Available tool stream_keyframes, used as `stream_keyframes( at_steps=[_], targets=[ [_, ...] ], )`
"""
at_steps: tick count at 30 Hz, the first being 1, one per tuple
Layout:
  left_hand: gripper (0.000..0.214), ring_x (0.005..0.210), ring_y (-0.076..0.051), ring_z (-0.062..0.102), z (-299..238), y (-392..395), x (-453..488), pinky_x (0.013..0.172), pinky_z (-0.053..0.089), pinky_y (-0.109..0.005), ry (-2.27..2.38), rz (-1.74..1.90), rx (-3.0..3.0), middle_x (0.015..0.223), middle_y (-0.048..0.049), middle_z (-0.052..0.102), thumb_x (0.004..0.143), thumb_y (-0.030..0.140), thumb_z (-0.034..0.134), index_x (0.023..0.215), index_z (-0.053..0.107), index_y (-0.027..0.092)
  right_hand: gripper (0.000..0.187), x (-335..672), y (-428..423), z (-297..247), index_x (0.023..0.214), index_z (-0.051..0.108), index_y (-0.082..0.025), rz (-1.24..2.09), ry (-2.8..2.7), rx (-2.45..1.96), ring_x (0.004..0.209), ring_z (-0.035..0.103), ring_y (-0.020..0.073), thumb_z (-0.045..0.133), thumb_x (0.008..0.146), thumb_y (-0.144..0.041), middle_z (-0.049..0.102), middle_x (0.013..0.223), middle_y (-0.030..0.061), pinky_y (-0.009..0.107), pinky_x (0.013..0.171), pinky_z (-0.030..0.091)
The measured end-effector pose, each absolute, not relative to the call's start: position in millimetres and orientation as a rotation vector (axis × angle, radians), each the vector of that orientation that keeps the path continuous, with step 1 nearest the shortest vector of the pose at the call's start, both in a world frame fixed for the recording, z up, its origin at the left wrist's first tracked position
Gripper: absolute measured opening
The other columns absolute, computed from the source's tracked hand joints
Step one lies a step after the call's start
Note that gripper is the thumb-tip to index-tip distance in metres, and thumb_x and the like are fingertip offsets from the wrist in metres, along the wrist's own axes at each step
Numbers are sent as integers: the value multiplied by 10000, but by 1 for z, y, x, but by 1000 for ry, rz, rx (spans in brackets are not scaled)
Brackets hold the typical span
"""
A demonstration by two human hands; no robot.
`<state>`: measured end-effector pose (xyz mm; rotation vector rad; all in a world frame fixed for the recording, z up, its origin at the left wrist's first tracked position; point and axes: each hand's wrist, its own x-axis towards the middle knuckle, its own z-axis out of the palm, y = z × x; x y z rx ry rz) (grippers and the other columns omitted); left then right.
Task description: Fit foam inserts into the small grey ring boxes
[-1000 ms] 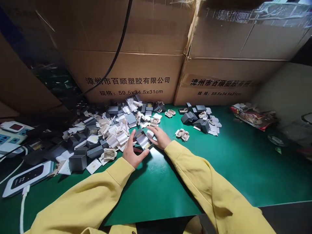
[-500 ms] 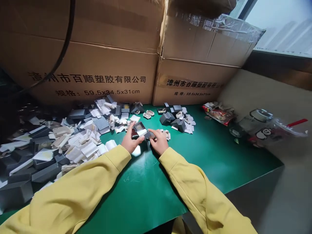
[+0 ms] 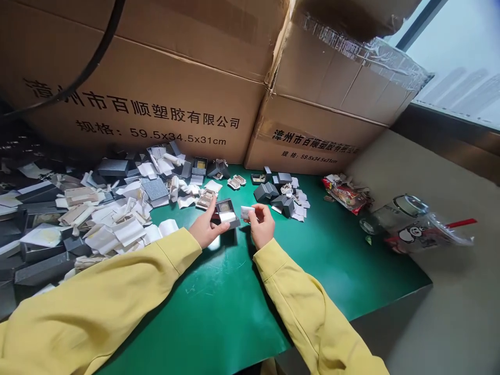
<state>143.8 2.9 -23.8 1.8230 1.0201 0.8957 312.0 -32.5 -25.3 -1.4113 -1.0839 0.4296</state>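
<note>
The person in yellow sleeves sits at a green tabletop (image 3: 234,302). The left hand (image 3: 205,229) holds a small grey box (image 3: 225,212). The thumb is on the near side and the fingers are curled round the far side, so the grip is snug. The box is open on top, with something pale inside. It sits near the middle of the tabletop, low over the green. I cannot tell if it touches.

The right hand (image 3: 262,226) pinches a little white piece (image 3: 247,212) between thumb and fingertips. The piece is just beside the box, on its right, and not touching it.

To do this well, I think the left hand should hold the box flat and not squeeze hard. The right hand should hold the white piece level and by its edges, lined up with the open top.

A big heap of grey boxes and white scraps (image 3: 109,219) fills the left side. A small bunch of grey boxes (image 3: 279,194) lies toward the back edge, in front of tall cardboard cartons (image 3: 156,78).
</note>
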Motion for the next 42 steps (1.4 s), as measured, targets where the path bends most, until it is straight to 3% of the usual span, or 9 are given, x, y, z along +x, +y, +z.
stream_keyframes(
  at_steps=[5,13,22,37,42],
  targets=[
    [852,685,-163,536,-21,-5,143,675,456,-299,933,743,2113,1129,-119,567,733,540,501,1422,181,152,222,315,-35,-19,809,564,-186,273,-1178,-1459,608,506,107,500,796,-398,573,734,10,239,574,462],
    [850,713,-170,520,-23,-3,144,688,446,-309,914,699,2159,1215,-143,513,766,568,441,1433,113,155,213,309,-39,-20,836,565,-206,304,-1235,-1311,700,572,128,546,776,-409,583,831,22,256,580,520],
    [864,808,-196,535,-28,-2,145,758,448,-338,890,683,2140,1295,-150,452,772,580,424,1434,83,141,139,312,-42,-11,780,637,-222,97,-1545,-1383,774,599,164,559,799,-335,669,788,24,321,758,487],
    [861,946,-234,534,-20,-3,144,766,442,-324,874,635,2185,1344,-172,395,787,592,392,1433,80,116,143,314,-38,-15,751,670,-214,60,-1577,-1280,684,565,143,583,807,-313,693,762,8,290,673,454],
    [860,876,-208,544,-21,-2,144,755,447,-320,881,614,2188,1322,-170,415,789,589,390,1434,66,122,148,313,-37,-19,750,678,-218,119,-1454,-1292,615,551,124,592,795,-329,688,738,-4,283,655,449]
  ],
)
